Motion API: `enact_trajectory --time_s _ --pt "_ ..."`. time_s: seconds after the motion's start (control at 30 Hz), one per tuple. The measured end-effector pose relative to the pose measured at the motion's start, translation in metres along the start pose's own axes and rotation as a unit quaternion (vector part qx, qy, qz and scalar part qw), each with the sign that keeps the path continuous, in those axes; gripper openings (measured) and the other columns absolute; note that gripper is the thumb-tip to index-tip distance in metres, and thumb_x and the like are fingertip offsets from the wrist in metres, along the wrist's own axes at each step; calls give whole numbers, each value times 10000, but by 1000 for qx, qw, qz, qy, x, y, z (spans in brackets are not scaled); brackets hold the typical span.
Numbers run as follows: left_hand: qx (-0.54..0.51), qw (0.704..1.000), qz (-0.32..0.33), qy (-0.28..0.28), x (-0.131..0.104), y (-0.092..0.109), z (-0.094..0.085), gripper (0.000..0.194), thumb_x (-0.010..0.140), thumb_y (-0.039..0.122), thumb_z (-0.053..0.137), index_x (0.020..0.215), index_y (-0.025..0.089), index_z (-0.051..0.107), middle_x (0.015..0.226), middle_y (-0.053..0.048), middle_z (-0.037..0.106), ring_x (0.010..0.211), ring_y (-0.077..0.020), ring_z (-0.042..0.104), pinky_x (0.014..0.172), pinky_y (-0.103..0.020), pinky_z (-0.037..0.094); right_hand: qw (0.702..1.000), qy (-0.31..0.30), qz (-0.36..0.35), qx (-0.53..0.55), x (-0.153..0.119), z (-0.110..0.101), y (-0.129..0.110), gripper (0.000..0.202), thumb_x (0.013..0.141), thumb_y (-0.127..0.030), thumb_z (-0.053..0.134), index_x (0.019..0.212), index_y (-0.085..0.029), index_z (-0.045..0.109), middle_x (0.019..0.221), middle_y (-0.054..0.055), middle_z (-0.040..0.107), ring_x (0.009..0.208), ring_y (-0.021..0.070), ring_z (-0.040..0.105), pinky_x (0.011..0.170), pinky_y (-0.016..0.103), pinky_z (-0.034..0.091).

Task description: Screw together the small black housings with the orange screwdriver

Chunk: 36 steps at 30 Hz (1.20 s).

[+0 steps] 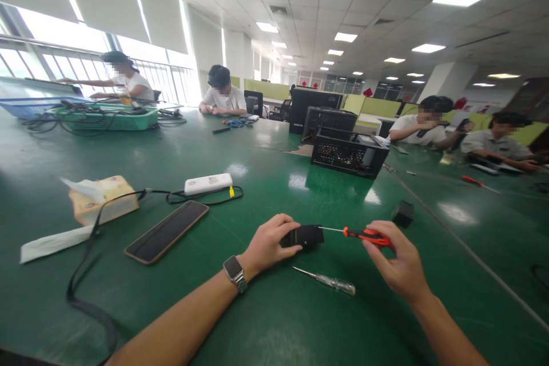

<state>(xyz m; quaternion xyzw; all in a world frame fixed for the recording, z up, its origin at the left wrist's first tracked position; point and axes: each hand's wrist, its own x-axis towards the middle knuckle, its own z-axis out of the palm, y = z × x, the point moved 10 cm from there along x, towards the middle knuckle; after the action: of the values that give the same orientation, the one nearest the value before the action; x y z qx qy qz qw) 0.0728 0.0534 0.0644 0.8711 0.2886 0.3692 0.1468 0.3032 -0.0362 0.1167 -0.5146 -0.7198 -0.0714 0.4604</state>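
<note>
On the green table, my left hand (274, 240) grips a small black box-shaped device (310, 235) between thumb and fingers. A watch with a metal band (234, 272) is on that wrist. My right hand (397, 263) is closed around the handle of a red and black screwdriver (368, 235). Its thin shaft points left, and the tip meets the right end of the black device; what it touches there is too small to make out. Just below them lies a second screwdriver with a clear handle (337, 283). A small black block (403, 214) sits beyond my right hand.
To the left are a phone (168, 231), a tissue pack (103, 199), a white power strip (208, 183) and a black cable (83, 257). Opened computer cases (349, 151) and a green basket of cables (111, 119) stand farther back. Several people sit around the table. Another red screwdriver (478, 183) lies right.
</note>
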Motion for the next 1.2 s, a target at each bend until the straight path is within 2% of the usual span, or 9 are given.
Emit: enact_trajectory --time_s 0.07,0.2,0.43,0.7,0.87,0.97,1.03,1.13,1.2 --pt "-2 1000 -4 5 0 0 0 394 761 305 714 1135 217 627 1077 -75 616 978 -224 594 862 -342 503 1000 3 10 -7 -2 1 1 143 851 -335 583 860 -213 657 784 31 679 662 170 631 625 268 492" --pt "-1 1000 -13 22 1 -1 -2 372 748 273 719 1105 216 635 1047 -65 620 947 -216 598 841 -327 507 997 42 67 3 -8 -1 12 256 901 -347 505 744 -203 647 602 -9 610 497 124 538 512 237 425" --pt "0 999 -9 33 1 0 -5 362 726 243 729 1075 194 646 1024 -61 619 924 -214 607 817 -313 511 997 -17 63 40 -7 20 1 255 901 -334 503 739 -199 647 650 -8 634 555 127 567 556 233 427" --pt "3 1000 -5 30 1 2 -5 353 738 255 723 1076 197 640 1031 -64 619 931 -212 601 824 -315 507 998 -8 54 23 -8 18 0 227 907 -308 503 766 -199 644 666 -8 636 569 129 568 568 237 424" --pt "9 999 0 35 1 3 -5 355 734 251 726 1073 191 639 1029 -68 623 927 -213 603 815 -320 512 1000 -17 12 11 -4 16 -14 174 901 -281 516 788 -202 621 662 -7 618 568 126 565 565 240 435" --pt "11 999 2 39 0 2 -5 366 730 244 730 1080 192 636 1031 -69 624 931 -215 603 818 -325 515 999 -16 -38 30 -2 11 -29 80 870 -244 564 898 -196 621 800 26 652 641 138 600 595 249 470" --pt "13 999 2 37 -1 2 -4 373 728 241 734 1084 193 633 1031 -69 623 933 -215 603 819 -325 516 997 -18 -56 41 -2 8 -34 111 848 -234 598 948 -193 623 877 48 666 671 146 614 611 257 487" --pt "13 999 1 39 -1 2 -4 365 726 244 736 1073 194 635 1027 -69 624 928 -215 606 813 -321 515 997 -46 -49 27 -4 13 -27 73 846 -258 611 854 -199 654 759 21 676 608 139 612 586 246 473" --pt "10 999 -3 38 0 2 -5 355 725 243 738 1061 190 638 1023 -69 625 922 -214 607 807 -317 514 999 -49 -9 17 -5 15 -10 165 871 -302 575 782 -199 669 681 9 675 577 139 614 575 242 462"
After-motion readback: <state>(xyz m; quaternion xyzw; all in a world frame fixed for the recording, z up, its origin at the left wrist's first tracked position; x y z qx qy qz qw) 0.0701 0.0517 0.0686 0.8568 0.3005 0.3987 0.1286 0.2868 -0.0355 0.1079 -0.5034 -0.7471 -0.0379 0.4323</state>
